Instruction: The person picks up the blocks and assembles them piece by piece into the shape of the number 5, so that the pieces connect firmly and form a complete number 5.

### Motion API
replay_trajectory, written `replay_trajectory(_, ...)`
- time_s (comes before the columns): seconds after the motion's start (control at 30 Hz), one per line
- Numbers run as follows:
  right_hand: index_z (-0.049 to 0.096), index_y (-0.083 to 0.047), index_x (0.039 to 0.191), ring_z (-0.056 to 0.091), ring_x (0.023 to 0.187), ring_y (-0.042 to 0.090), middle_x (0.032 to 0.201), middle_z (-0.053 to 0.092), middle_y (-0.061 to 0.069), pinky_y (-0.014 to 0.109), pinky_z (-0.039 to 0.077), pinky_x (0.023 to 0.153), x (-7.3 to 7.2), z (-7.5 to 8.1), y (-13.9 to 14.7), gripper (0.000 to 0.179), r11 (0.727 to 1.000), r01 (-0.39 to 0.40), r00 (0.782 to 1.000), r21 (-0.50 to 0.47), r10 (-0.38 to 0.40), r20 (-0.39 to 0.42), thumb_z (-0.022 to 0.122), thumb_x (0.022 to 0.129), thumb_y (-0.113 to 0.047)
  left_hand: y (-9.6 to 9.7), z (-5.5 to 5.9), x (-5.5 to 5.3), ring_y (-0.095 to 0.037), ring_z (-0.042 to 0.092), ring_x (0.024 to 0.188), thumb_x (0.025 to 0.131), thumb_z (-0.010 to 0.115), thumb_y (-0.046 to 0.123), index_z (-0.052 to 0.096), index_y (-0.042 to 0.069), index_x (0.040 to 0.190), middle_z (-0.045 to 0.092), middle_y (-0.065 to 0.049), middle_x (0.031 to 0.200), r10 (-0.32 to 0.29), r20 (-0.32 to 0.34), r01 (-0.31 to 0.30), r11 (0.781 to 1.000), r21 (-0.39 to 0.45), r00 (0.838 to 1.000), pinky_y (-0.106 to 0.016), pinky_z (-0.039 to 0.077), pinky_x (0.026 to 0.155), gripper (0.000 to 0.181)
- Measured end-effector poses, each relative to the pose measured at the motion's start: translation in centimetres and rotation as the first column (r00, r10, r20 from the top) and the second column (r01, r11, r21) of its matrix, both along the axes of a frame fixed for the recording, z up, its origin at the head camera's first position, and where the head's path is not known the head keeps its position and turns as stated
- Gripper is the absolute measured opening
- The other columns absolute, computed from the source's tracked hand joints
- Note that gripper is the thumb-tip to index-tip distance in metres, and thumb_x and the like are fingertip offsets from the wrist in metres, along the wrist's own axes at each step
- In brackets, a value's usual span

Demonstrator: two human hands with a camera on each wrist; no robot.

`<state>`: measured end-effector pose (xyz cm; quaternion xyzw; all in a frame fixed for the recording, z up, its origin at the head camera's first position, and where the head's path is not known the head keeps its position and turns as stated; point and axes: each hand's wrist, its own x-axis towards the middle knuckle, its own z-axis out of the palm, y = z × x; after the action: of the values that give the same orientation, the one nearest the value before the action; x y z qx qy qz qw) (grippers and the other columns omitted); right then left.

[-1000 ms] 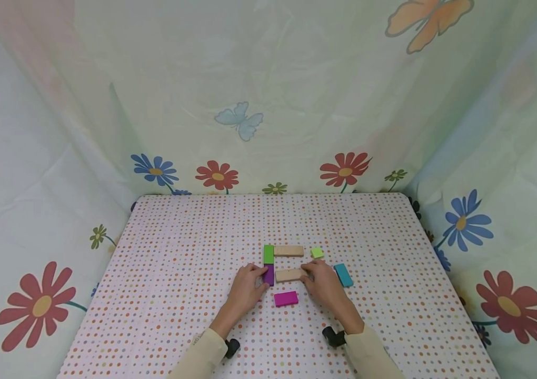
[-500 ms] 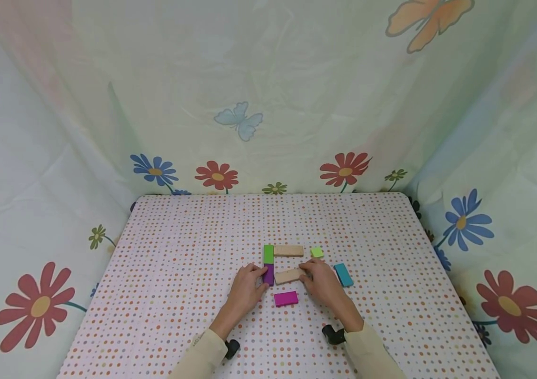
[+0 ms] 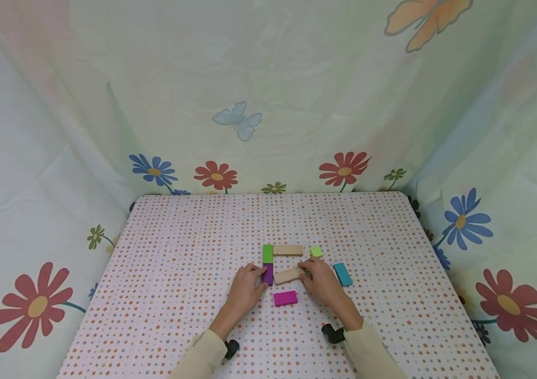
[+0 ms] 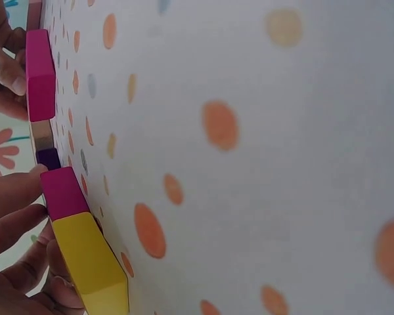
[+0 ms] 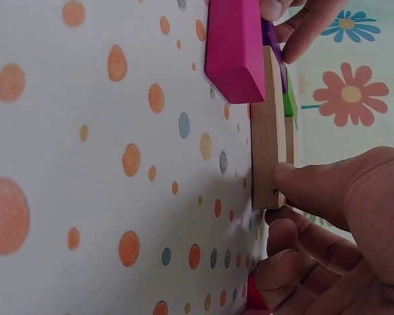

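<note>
In the head view my left hand [image 3: 243, 289] holds the purple block [image 3: 267, 275] at its left side, thumb at the near end and index finger farther up. The green block [image 3: 268, 253] lies end to end with it. My right hand [image 3: 319, 280] pinches the right end of a plain wooden block [image 3: 287, 275], thumb on the near side; its left end lies close to the purple block, slanting. A second wooden block [image 3: 288, 250] extends right from the green one. Beside my left hand, the left wrist view shows a yellow block [image 4: 92, 262] and a magenta block [image 4: 64, 191].
A magenta block [image 3: 285, 298] lies nearer me than the held wooden block. To the right of my right hand is a blue block [image 3: 342, 274]; a small lime block [image 3: 316, 251] sits just beyond its fingers. Dotted cloth covers the table [image 3: 178, 237], with curtains behind.
The wooden block in my right hand has turned slightly, its right end swinging away from me. My left hand and the purple block have stayed in place.
</note>
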<state>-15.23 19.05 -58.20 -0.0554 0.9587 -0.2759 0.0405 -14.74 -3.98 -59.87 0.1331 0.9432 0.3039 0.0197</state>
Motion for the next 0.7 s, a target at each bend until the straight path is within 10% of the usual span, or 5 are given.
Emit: replay_trajectory(0.7,0.072,-0.001,0.132,0.07,0.107,0.028,0.13,0.068,0.018,0.045,0.061,0.088,0.19,-0.23,0.32,0.036,0.999,0.022,0.999,-0.033,-0.022,-0.026,0.075,0.099,-0.015,0.18,0.28,-0.07,-0.024,0.058,0.102,0.098,0.076,0.023,0.072,0.005,0.135,0.068,-0.012,0.122,-0.005,-0.078,0.001,0.999,-0.046,0.997,-0.036,0.053,0.084,0.041)
